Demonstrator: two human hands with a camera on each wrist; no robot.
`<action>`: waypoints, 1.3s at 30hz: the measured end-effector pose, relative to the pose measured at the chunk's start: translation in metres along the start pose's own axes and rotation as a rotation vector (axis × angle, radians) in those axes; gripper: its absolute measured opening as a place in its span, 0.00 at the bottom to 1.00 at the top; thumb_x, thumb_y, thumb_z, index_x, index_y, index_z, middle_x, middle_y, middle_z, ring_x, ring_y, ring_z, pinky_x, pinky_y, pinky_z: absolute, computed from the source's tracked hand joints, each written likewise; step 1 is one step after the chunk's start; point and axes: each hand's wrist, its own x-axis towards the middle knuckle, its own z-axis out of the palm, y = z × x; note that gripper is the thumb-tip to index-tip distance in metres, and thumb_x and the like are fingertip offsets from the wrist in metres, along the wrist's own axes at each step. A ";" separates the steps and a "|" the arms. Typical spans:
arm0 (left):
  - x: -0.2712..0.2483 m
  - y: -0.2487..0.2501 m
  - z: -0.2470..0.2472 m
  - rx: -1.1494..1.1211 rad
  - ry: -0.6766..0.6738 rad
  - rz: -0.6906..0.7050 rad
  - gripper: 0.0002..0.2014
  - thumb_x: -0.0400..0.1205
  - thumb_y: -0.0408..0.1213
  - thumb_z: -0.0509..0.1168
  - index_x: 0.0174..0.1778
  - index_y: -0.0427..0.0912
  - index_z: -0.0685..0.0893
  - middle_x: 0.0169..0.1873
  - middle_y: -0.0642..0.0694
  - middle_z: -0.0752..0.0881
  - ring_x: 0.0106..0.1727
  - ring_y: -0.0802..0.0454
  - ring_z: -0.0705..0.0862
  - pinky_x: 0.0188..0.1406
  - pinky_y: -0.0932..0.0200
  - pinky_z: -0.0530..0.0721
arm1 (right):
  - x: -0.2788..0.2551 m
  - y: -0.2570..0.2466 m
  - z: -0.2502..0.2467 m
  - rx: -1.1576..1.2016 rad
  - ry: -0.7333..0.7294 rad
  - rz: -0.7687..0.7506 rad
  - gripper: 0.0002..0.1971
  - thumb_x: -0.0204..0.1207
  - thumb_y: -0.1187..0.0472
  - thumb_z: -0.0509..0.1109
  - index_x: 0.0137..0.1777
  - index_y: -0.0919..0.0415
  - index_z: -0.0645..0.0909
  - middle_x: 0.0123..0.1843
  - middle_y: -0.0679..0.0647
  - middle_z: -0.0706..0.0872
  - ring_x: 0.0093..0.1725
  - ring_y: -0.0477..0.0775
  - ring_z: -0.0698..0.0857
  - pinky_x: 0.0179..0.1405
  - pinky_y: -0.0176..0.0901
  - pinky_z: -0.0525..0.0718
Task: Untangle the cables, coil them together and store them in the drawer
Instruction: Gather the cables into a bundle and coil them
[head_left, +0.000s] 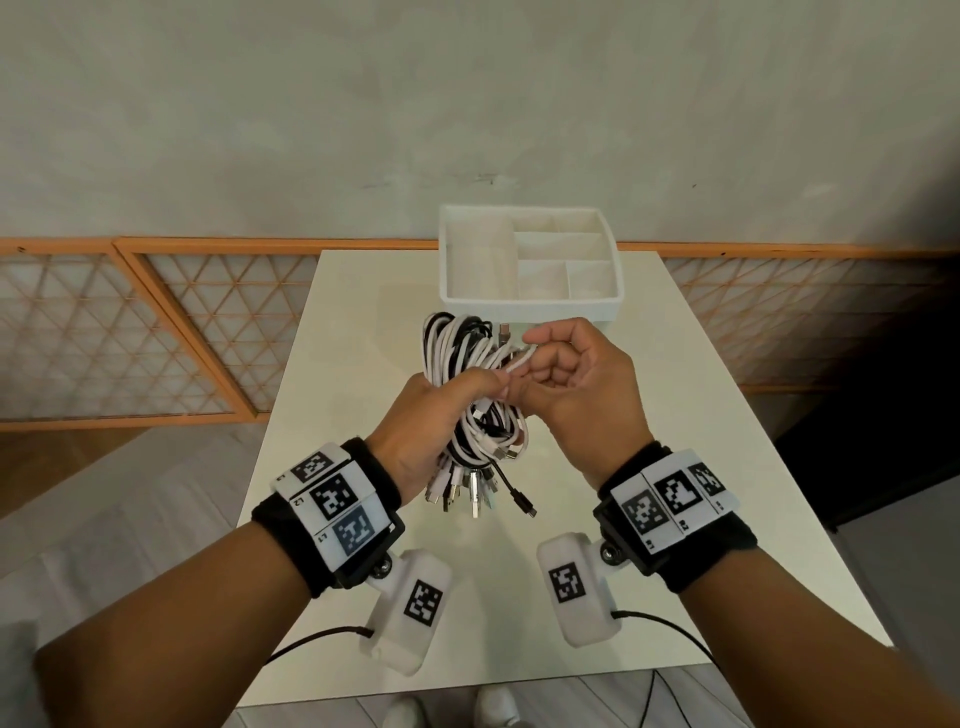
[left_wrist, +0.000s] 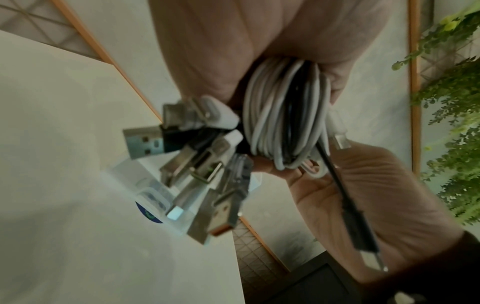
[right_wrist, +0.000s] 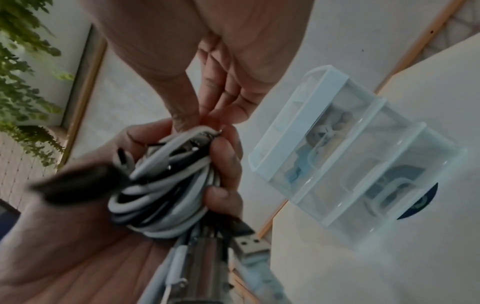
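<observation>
A coiled bundle of white and black cables (head_left: 460, 348) is held upright above the table, its USB plugs (head_left: 467, 491) hanging from the bottom. My left hand (head_left: 467, 395) grips the bundle round its middle, thumb across the front. My right hand (head_left: 524, 356) pinches a white cable strand at the bundle's upper right. In the left wrist view the coil (left_wrist: 283, 115) sits in my palm with the plugs (left_wrist: 202, 164) fanned out. In the right wrist view my right fingertips (right_wrist: 207, 117) meet at the top of the bundle (right_wrist: 166, 185). The drawer unit (head_left: 524, 301) stands just behind it.
The white table (head_left: 675, 467) is narrow, with floor on both sides. The drawer unit (right_wrist: 350, 154) is translucent, has an open compartmented top tray and small items inside its drawers. A wall with an orange lattice panel (head_left: 156, 332) runs behind.
</observation>
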 end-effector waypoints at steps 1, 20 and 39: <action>0.001 -0.001 -0.001 0.008 -0.007 -0.011 0.47 0.59 0.55 0.81 0.68 0.27 0.78 0.54 0.32 0.91 0.56 0.38 0.91 0.65 0.35 0.84 | 0.000 0.001 0.000 -0.023 0.003 -0.010 0.23 0.64 0.70 0.85 0.55 0.62 0.79 0.36 0.53 0.90 0.39 0.59 0.89 0.50 0.66 0.90; -0.005 -0.012 -0.010 0.006 -0.278 0.088 0.17 0.78 0.36 0.72 0.61 0.32 0.85 0.52 0.32 0.90 0.52 0.37 0.89 0.52 0.45 0.88 | -0.009 0.011 -0.008 -0.416 -0.116 -0.270 0.12 0.65 0.68 0.81 0.41 0.60 0.80 0.24 0.46 0.78 0.25 0.48 0.73 0.28 0.52 0.81; 0.005 -0.013 0.009 -0.044 -0.210 -0.028 0.11 0.85 0.33 0.63 0.56 0.32 0.88 0.43 0.40 0.89 0.47 0.50 0.90 0.44 0.55 0.88 | -0.004 0.015 0.007 -0.103 -0.341 0.105 0.63 0.47 0.63 0.92 0.80 0.43 0.58 0.65 0.50 0.86 0.64 0.48 0.86 0.67 0.55 0.85</action>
